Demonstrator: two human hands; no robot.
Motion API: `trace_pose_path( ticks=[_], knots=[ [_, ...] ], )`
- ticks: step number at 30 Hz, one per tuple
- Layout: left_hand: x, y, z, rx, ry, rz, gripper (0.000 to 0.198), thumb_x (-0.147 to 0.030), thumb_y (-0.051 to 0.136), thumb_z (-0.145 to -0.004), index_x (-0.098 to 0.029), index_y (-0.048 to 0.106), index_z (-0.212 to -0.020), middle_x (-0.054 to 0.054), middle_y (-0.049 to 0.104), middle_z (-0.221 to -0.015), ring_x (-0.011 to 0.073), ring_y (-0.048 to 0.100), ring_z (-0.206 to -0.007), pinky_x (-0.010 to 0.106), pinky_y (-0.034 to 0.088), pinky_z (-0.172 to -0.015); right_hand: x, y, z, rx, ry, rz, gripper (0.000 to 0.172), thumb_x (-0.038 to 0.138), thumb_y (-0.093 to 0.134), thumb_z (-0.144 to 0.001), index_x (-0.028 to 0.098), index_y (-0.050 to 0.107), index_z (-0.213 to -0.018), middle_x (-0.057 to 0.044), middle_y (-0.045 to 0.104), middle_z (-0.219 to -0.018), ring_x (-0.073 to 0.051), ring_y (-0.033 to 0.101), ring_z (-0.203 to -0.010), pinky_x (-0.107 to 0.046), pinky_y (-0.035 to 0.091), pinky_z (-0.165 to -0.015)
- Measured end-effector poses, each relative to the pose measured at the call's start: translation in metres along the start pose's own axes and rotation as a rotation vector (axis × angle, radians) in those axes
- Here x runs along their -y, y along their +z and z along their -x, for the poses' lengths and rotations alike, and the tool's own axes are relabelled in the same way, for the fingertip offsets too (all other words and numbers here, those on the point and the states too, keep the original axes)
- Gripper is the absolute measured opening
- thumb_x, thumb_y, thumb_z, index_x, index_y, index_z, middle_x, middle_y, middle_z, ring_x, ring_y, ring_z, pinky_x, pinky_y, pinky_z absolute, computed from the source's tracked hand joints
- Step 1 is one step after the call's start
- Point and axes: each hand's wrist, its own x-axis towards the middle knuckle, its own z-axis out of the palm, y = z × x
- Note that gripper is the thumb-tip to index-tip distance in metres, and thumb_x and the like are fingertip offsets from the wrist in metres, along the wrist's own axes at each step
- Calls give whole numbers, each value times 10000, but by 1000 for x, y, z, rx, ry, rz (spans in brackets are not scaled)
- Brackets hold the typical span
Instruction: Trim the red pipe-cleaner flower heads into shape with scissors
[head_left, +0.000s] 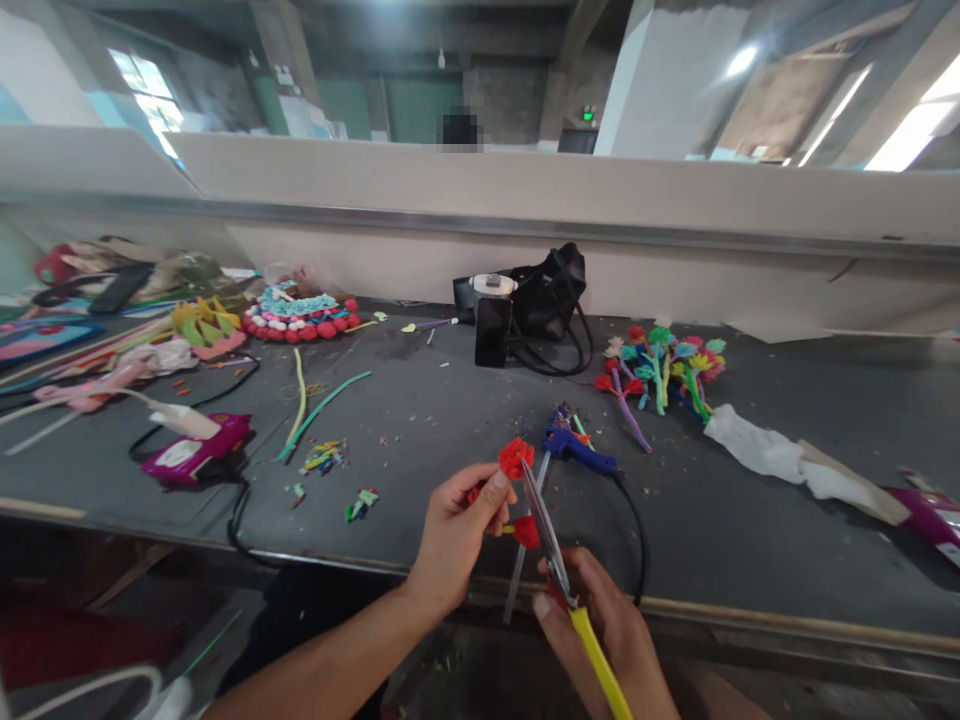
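My left hand (466, 520) pinches a small red fuzzy flower (516, 457) between thumb and fingertips, above the front edge of the table. Another red piece (527, 532) with a yellow-green stem sticks out below those fingers. In my right hand (607, 620) is a pair of scissors (546, 527) with a yellow handle, the blades pointing up toward the red flower. Whether the blades touch the flower I cannot tell. Just beyond both hands lies a blue glue gun (579, 450) with a clear glue stick (516, 580) reaching out past the table edge.
Colourful fuzzy flowers (660, 365) lie in a bunch at the right, near a white wrapped bundle (757, 445). A black bag (551, 300) and a phone (493, 332) stand at the back. Left are stem offcuts (326, 457), a purple power strip (196, 450) and a pompom piece (300, 312).
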Motion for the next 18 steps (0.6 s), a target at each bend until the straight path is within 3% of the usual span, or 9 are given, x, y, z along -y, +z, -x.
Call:
trace_pose_path(
  ticks=[8, 18],
  knots=[
    [3, 1, 1, -26, -6, 13, 252, -392, 697, -865, -146, 704, -810, -1, 613, -690, 78, 475, -551, 220, 371, -540, 1, 0, 0, -5, 18, -27, 210, 424, 558, -843, 241, 617, -928, 36, 688, -736, -131, 638, -609, -202, 484, -605],
    [3, 0, 3, 24, 20, -63, 278, -408, 695, -862, -138, 707, -795, -1, 601, -664, 85, 475, -557, 224, 378, -548, -2, 3, 1, -52, 16, -10, 263, 487, 541, -858, 238, 607, -913, 13, 692, -745, -148, 646, -606, -215, 503, -597]
  ],
)
